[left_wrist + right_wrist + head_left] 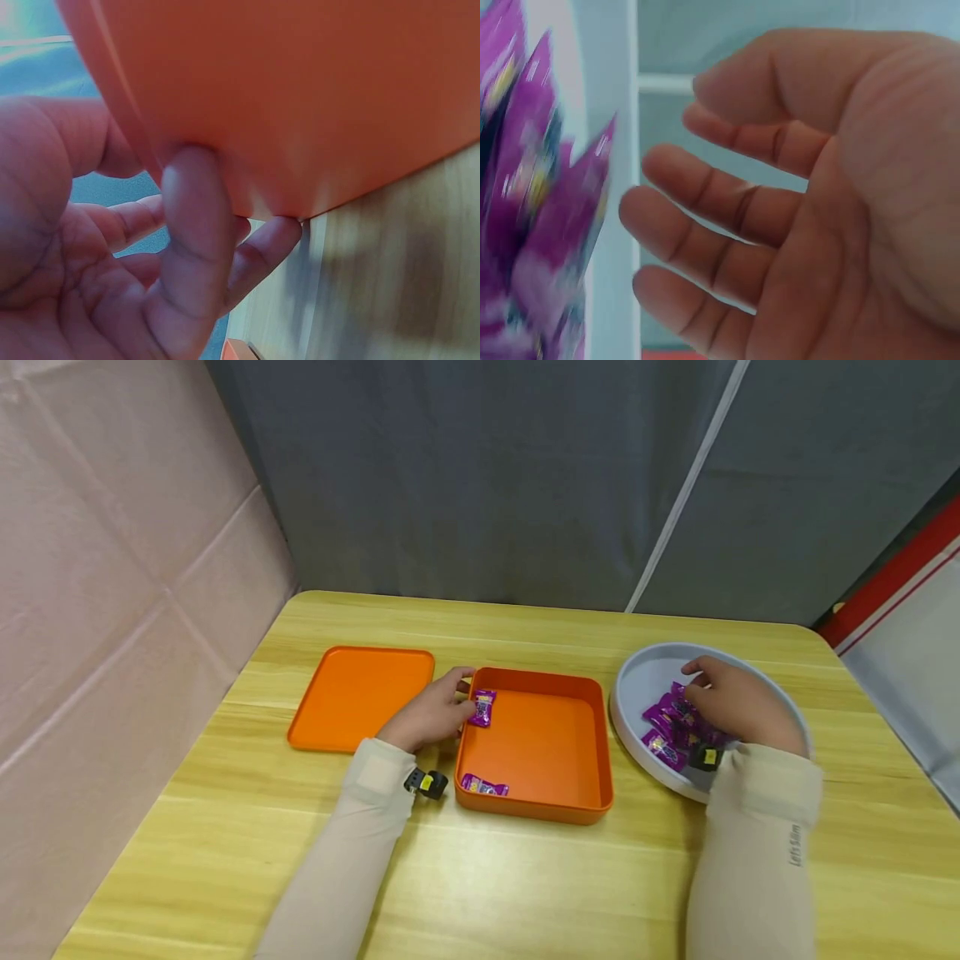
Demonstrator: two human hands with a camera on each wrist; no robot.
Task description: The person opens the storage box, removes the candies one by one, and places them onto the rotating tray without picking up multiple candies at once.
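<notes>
Pale wood, yellowish and streaked, makes up the table (480,877), and both cream sleeves reach over its near edge. Closest in, a purple candy (483,787) lies in the near left corner of the orange box (570,810), flat on its floor. A little farther, the left hand (429,717) rests against the box's left wall; the wrist view shows its fingers (191,225) loosely bent and touching the orange side, and another purple sweet (482,708) sits just inside the wall by the fingertips, though whether they pinch it I cannot tell. To the right, the right hand (738,703) is down inside the grey bowl (637,672), over a heap of purple wrapped candies (667,727); its fingers (705,195) are spread and relaxed, holding nothing, with the wrappers just beside them. Farther left, the orange lid (352,693) lies flat on the table.
</notes>
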